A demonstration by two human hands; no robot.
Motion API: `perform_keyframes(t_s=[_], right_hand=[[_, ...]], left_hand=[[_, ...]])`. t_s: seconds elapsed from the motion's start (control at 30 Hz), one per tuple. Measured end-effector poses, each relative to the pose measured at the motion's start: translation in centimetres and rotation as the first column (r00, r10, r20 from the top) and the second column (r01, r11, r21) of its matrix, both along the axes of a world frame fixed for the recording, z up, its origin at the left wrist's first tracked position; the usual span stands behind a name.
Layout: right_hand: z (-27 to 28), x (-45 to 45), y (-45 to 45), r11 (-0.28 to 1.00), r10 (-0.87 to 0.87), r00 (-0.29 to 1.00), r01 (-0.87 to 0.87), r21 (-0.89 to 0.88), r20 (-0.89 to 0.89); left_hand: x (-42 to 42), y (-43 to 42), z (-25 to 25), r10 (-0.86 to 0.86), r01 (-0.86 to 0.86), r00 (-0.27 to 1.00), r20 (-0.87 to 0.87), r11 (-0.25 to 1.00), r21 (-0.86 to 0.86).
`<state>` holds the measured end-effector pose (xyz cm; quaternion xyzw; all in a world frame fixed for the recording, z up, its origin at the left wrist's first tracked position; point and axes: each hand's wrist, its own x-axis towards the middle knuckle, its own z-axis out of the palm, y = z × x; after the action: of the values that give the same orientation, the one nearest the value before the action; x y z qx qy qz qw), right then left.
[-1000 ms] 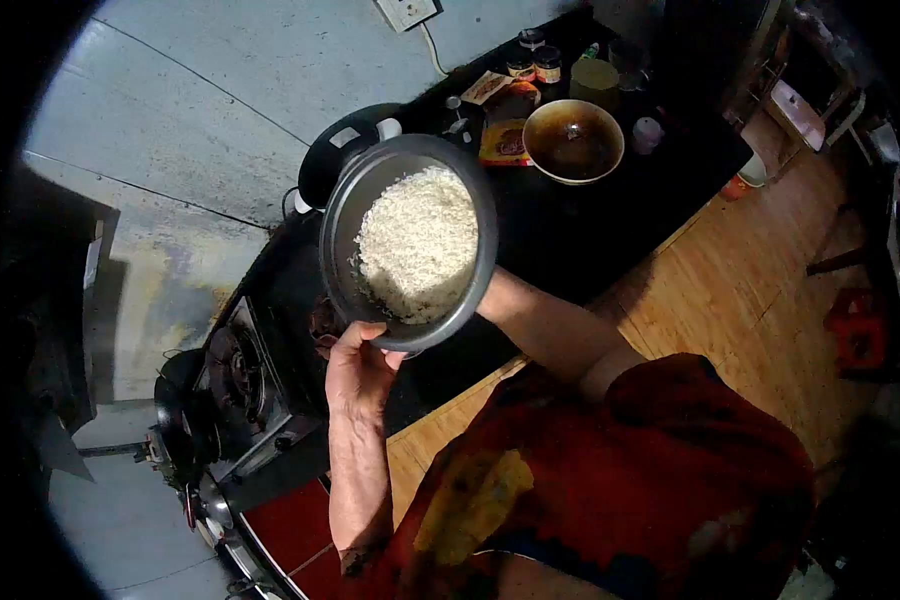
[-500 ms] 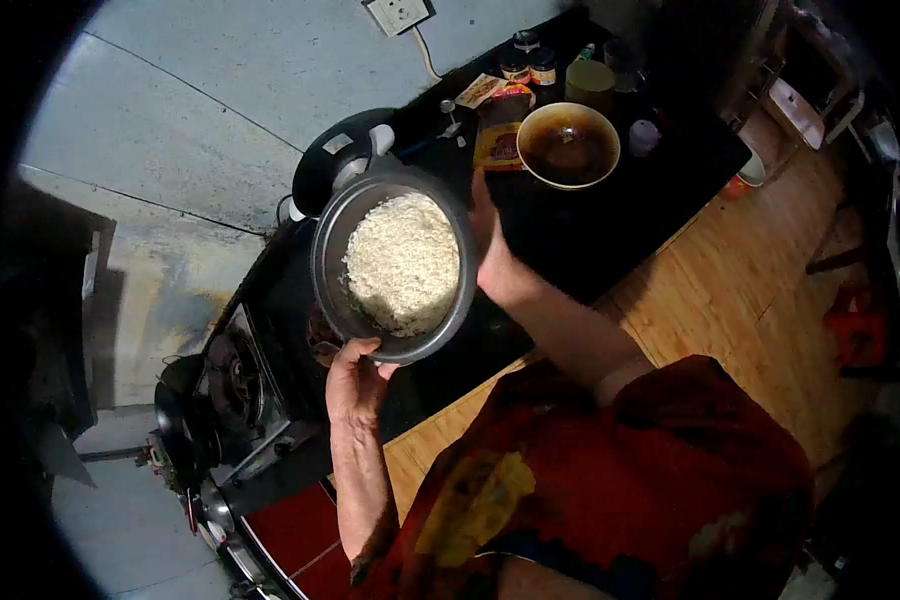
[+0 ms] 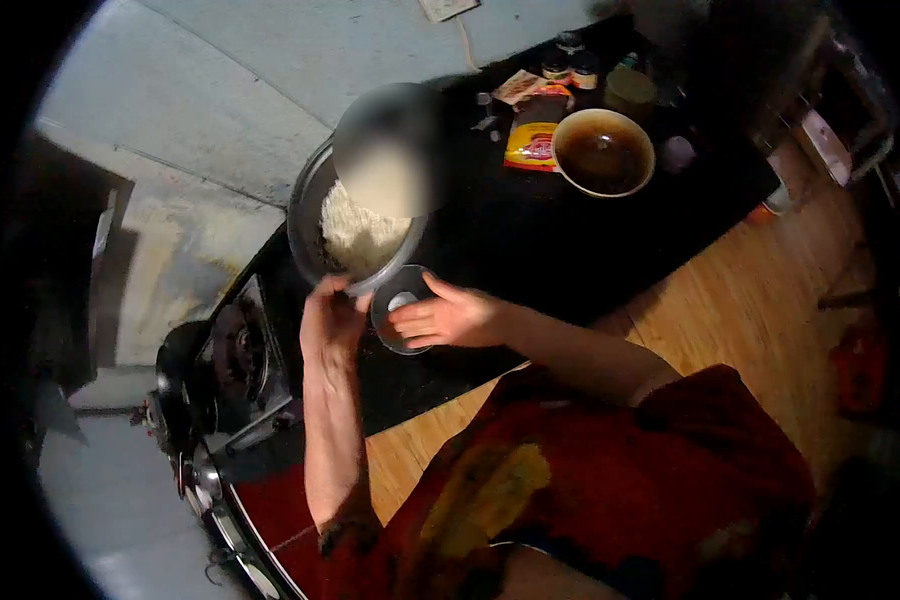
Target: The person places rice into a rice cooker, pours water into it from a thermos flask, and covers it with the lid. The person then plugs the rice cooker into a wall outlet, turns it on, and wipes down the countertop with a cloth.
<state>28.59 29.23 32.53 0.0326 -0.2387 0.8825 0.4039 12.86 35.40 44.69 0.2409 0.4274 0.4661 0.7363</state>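
A grey metal pot [image 3: 305, 230] holding pale rice [image 3: 355, 228] is at the upper left of the worktop. Its upper right part is hidden by a blur. My left hand [image 3: 332, 318] grips the near rim, thumb at the edge. Close by, my right hand [image 3: 455, 313] is stretched out, thumb apart from the fingers, over a round see-through dish or lid [image 3: 388, 335] with a white spot in its middle. Whether the fingertips touch it, I cannot tell.
On the dark worktop [image 3: 490, 250], a brown-stained bowl [image 3: 604, 152] stands beside a yellow and red packet [image 3: 532, 146]. Behind are small jars [image 3: 583, 72] and a green-lidded container [image 3: 630, 92]. A gas stove [image 3: 240, 345] lies to the left, below the wall.
The pot has moved left and slightly up in view, still in my left hand. My right hand has let go of its right side and come down over the see-through round piece.
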Motion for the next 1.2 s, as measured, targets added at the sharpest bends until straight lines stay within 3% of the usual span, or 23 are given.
perform_keyframes(t_s=[0.03, 0.07, 0.17, 0.27, 0.37, 0.4, 0.47, 0.53, 0.57, 0.63, 0.7, 0.73, 0.8, 0.9, 1.0, 1.07, 1.13, 1.17, 1.2], right_hand=[[-0.7, 1.1, -0.3, 0.988, -0.045, 0.985, 0.019, 0.156, 0.164], [-1.3, 2.5, -1.0, 0.981, -0.102, 0.973, 0.063, 0.184, 0.208], [-2.8, 6.6, -1.7, 0.982, -0.187, 0.916, 0.174, 0.069, 0.356], [-5.1, 9.8, -5.3, 0.941, -0.262, 0.841, 0.332, -0.070, 0.473], [-5.2, 13.3, -9.7, 0.789, -0.429, 0.608, 0.612, -0.050, 0.668], [-4.4, 14.3, -11.0, 0.697, -0.503, 0.495, 0.717, -0.006, 0.708], [-8.9, 17.4, -11.6, 0.541, -0.600, 0.485, 0.832, -0.124, 0.636], [-11.7, 19.7, -12.8, 0.460, -0.652, 0.509, 0.855, -0.241, 0.562], [-11.8, 19.9, -13.4, 0.415, -0.663, 0.472, 0.878, -0.240, 0.581], [-11.7, 20.4, -14.1, 0.368, -0.669, 0.429, 0.901, -0.230, 0.607], [-12.3, 20.6, -14.7, 0.372, -0.676, 0.420, 0.904, -0.211, 0.605], [-12.9, 20.7, -14.8, 0.384, -0.690, 0.443, 0.894, -0.230, 0.572], [-14.1, 20.7, -14.5, 0.411, -0.712, 0.489, 0.872, -0.265, 0.504], [-13.5, 20.2, -14.4, 0.364, -0.658, 0.460, 0.888, -0.282, 0.597], [-12.5, 20.0, -14.0, 0.407, -0.640, 0.483, 0.873, -0.269, 0.598], [-13.3, 20.1, -13.6, 0.410, -0.623, 0.486, 0.870, -0.273, 0.613], [-13.7, 20.4, -13.3, 0.443, -0.615, 0.513, 0.853, -0.277, 0.599], [-13.6, 20.6, -13.1, 0.471, -0.619, 0.536, 0.838, -0.275, 0.574], [-13.3, 21.1, -11.8, 0.501, -0.616, 0.561, 0.821, -0.274, 0.552]], left_hand=[[0.2, 0.6, 0.4, -0.009, 0.014, 0.998, -0.067, 0.997, 0.082], [0.4, 1.3, 1.0, -0.011, 0.033, 0.991, -0.136, 0.986, 0.161], [-1.3, 10.2, -1.2, -0.109, 0.177, 0.971, -0.214, 0.928, 0.328], [-0.6, 14.2, -1.6, -0.162, 0.211, 0.973, -0.163, 0.914, 0.348], [1.1, 15.3, -1.9, -0.299, 0.556, 0.784, -0.544, 0.729, 0.399], [2.2, 15.2, -1.4, -0.178, 0.638, 0.648, -0.741, 0.658, 0.400], [3.7, 15.0, -1.2, 0.192, 0.754, 0.263, -0.946, 0.570, 0.326], [5.1, 15.0, -1.4, 0.328, 0.665, 0.148, -0.933, 0.665, 0.340], [4.9, 16.3, -2.3, 0.333, 0.676, 0.234, -0.913, 0.620, 0.399], [5.0, 18.5, -3.9, 0.370, 0.693, 0.255, -0.893, 0.574, 0.436], [5.0, 19.4, -4.2, 0.450, 0.714, 0.125, -0.884, 0.578, 0.395], [5.0, 20.3, -4.6, 0.270, 0.679, 0.331, -0.904, 0.597, 0.427], [4.2, 24.6, -7.6, 0.235, 0.735, 0.319, -0.918, 0.550, 0.396], [4.1, 24.6, -8.3, 0.037, 0.646, 0.515, -0.856, 0.640, 0.416], [2.9, 27.3, -10.7, 0.043, 0.631, 0.575, -0.817, 0.613, 0.476], [2.6, 27.3, -11.4, -0.090, 0.456, 0.768, -0.634, 0.772, 0.443], [6.3, 22.2, -6.1, -0.134, 0.151, 0.982, -0.132, 0.980, 0.126], [7.0, 21.1, -4.9, -0.044, 0.057, 0.990, 0.135, 0.994, -0.094], [6.5, 23.4, -6.0, -0.088, 0.099, 0.986, 0.144, 0.993, -0.066]])
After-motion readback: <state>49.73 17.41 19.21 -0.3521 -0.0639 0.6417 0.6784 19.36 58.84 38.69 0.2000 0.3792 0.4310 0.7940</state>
